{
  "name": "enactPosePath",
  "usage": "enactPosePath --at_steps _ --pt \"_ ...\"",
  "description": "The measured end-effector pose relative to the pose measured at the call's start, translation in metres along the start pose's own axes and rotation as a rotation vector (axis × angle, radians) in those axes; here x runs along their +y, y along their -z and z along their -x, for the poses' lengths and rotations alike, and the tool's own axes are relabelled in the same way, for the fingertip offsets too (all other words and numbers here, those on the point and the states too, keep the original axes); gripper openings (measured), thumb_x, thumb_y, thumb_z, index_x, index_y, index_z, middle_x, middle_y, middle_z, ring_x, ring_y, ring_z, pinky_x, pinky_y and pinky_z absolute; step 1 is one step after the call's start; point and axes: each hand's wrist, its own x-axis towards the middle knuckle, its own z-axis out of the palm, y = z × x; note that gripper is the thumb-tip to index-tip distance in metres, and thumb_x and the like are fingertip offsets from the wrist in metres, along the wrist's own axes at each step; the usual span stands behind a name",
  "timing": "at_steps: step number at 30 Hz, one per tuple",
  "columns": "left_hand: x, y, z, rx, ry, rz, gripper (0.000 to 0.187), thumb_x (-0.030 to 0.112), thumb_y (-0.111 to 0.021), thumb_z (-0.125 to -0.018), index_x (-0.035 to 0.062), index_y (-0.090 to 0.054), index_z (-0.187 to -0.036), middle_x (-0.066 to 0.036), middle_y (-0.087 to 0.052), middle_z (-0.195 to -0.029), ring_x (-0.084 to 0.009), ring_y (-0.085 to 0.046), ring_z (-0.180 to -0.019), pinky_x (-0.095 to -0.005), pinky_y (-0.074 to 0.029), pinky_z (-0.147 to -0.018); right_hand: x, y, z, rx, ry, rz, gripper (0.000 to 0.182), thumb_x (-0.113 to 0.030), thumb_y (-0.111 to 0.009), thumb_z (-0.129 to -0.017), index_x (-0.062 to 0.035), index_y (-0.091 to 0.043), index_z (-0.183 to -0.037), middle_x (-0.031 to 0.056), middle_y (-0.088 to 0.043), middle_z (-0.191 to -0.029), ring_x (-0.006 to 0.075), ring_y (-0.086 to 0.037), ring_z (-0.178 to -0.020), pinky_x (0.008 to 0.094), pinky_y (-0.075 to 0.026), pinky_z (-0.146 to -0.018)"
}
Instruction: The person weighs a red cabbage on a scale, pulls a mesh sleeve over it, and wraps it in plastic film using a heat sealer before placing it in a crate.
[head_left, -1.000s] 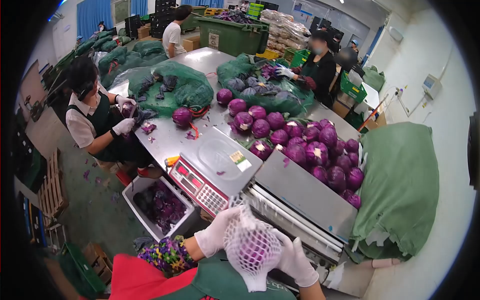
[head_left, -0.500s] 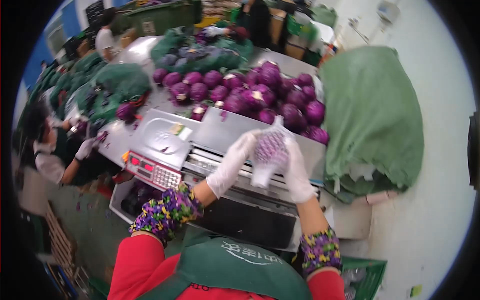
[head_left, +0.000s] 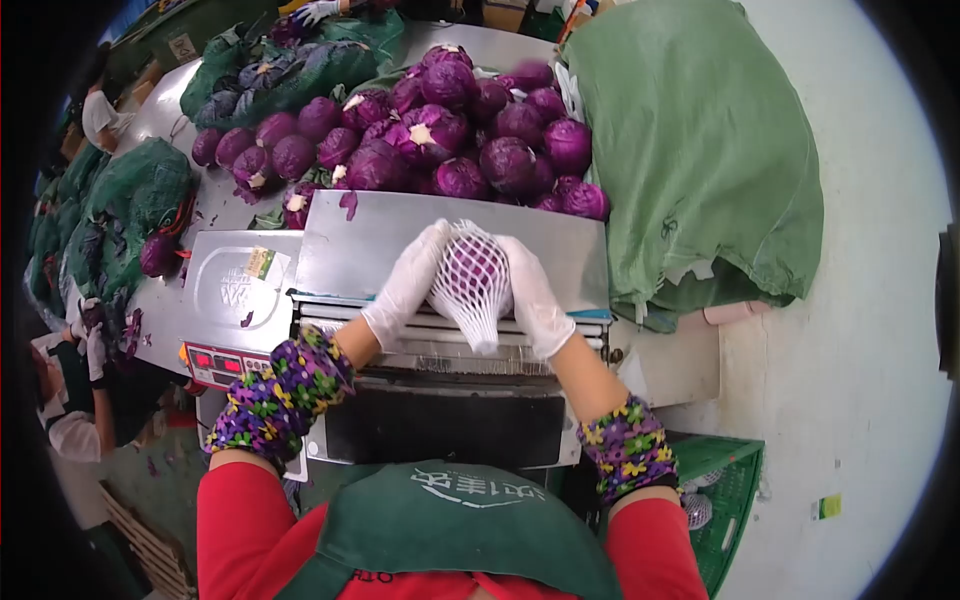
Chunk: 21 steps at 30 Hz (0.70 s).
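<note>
Between my two gloved hands is a purple cabbage [head_left: 473, 272] inside a white foam net, its loose net end gathered toward me. My left hand [head_left: 410, 278] presses on the cabbage's left side, and my right hand [head_left: 532, 298] cups it from the right. Below them lies a wrapping machine with a steel plate [head_left: 570, 245], rollers and a dark front panel [head_left: 445, 428]. Just beyond the plate rises a heap of bare purple cabbages [head_left: 505, 165].
A digital scale [head_left: 225, 362] stands left of the machine. On the right bulges a large green sack [head_left: 710, 150]. A green crate [head_left: 735, 520] with netted cabbages sits low on the right. At left, a co-worker's gloved hand [head_left: 95, 350] is near cabbage leaves.
My view has tilted down and shifted right, so the heap and scale appear farther left. The netted cabbage stays between my hands and now shows sharply.
</note>
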Motion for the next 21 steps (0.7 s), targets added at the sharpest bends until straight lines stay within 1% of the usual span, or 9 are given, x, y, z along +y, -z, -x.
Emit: enactPosePath --at_steps 3,5,7,9,11,15,18,20,21 --pt "0.006 0.020 0.009 0.016 -0.035 -0.241 0.040 0.032 -0.048 -0.101 0.0014 -0.054 -0.126 -0.010 -0.059 -0.120 -0.0168 -0.056 -0.108 -0.0298 -0.044 -0.096 0.012 0.023 -0.009 -0.002 0.174 0.144 0.036 -0.025 -0.053 -0.095 -0.0006 -0.058 -0.120 0.0109 -0.063 -0.110 0.0202 -0.059 -0.101 0.0303 -0.045 -0.091" --pt "0.033 0.046 0.043 0.012 -0.358 -0.785 0.046 0.029 -0.064 -0.091 0.0016 -0.053 -0.125 -0.016 -0.058 -0.120 -0.0256 -0.058 -0.108 -0.0339 -0.046 -0.093 -0.030 0.051 0.025 -0.053 0.748 1.029 0.039 -0.027 -0.062 -0.090 -0.0077 -0.057 -0.124 0.0125 -0.060 -0.109 0.0264 -0.060 -0.098 0.0345 -0.048 -0.086" --pt "0.054 0.092 0.071 -0.116 -0.661 -1.346 0.045 0.019 -0.068 -0.081 0.0118 -0.055 -0.123 -0.013 -0.058 -0.118 -0.0322 -0.060 -0.100 -0.0405 -0.050 -0.084 -0.057 0.085 0.058 -0.187 0.853 1.480 0.047 -0.029 -0.068 -0.083 -0.0144 -0.056 -0.127 0.0123 -0.057 -0.108 0.0283 -0.060 -0.094 0.0374 -0.049 -0.081" --pt "0.061 0.129 0.095 -0.329 -0.640 -1.845 0.051 0.017 -0.070 -0.074 0.0191 -0.054 -0.123 -0.009 -0.057 -0.118 -0.0266 -0.065 -0.092 -0.0395 -0.054 -0.069 -0.056 0.115 0.077 -0.221 0.931 1.617 0.054 -0.031 -0.071 -0.078 -0.0198 -0.055 -0.128 0.0078 -0.056 -0.104 0.0230 -0.059 -0.089 0.0367 -0.050 -0.076" --pt "0.064 0.147 0.107 -0.501 -0.589 -1.930 0.055 0.017 -0.068 -0.075 0.0217 -0.051 -0.128 -0.008 -0.056 -0.119 -0.0253 -0.065 -0.091 -0.0377 -0.055 -0.066 -0.052 0.129 0.090 -0.405 0.820 1.967 0.059 -0.031 -0.073 -0.073 -0.0244 -0.055 -0.129 0.0061 -0.054 -0.097 0.0215 -0.059 -0.085 0.0351 -0.050 -0.070" --pt "0.072 0.099 0.096 -0.703 -0.643 -1.842 0.048 0.017 -0.061 -0.081 0.0229 -0.054 -0.128 -0.013 -0.056 -0.123 -0.0245 -0.066 -0.075 -0.0364 -0.055 -0.061 -0.023 0.120 0.076 -0.624 1.035 1.836 0.034 -0.023 -0.067 -0.075 -0.0216 -0.061 -0.109 0.0041 -0.052 -0.094 0.0210 -0.059 -0.077 0.0344 -0.050 -0.063" --pt "0.030 0.098 0.088 -0.614 -0.881 -1.743 0.037 0.013 -0.061 -0.084 0.0186 -0.061 -0.120 -0.014 -0.061 -0.115 -0.0238 -0.066 -0.066 -0.0328 -0.054 -0.057 -0.001 0.097 0.075 -0.492 0.794 1.499 0.008 -0.016 -0.060 -0.083 -0.0121 -0.058 -0.090 0.0075 -0.056 -0.091 0.0256 -0.061 -0.083 0.0376 -0.051 -0.066" --pt "0.024 0.090 0.100 -0.307 -0.631 -1.045 0.020 0.008 -0.061 -0.088 0.0124 -0.068 -0.106 -0.010 -0.067 -0.104 -0.0211 -0.068 -0.069 -0.0281 -0.052 -0.057 -0.006 0.095 0.083 -0.433 0.589 1.117 0.008 -0.012 -0.056 -0.090 -0.0046 -0.054 -0.088 0.0104 -0.061 -0.087 0.0216 -0.064 -0.077 0.0347 -0.050 -0.064" --pt "0.044 0.083 0.124 -0.113 0.158 -0.672 0.014 0.004 -0.054 -0.094 0.0043 -0.068 -0.099 -0.010 -0.071 -0.092 -0.0179 -0.068 -0.070 -0.0266 -0.053 -0.062 -0.019 0.097 0.095 -0.437 0.595 1.118 0.008 -0.012 -0.056 -0.090 -0.0046 -0.054 -0.088 0.0104 -0.061 -0.087 0.0216 -0.064 -0.077 0.0347 -0.050 -0.064"
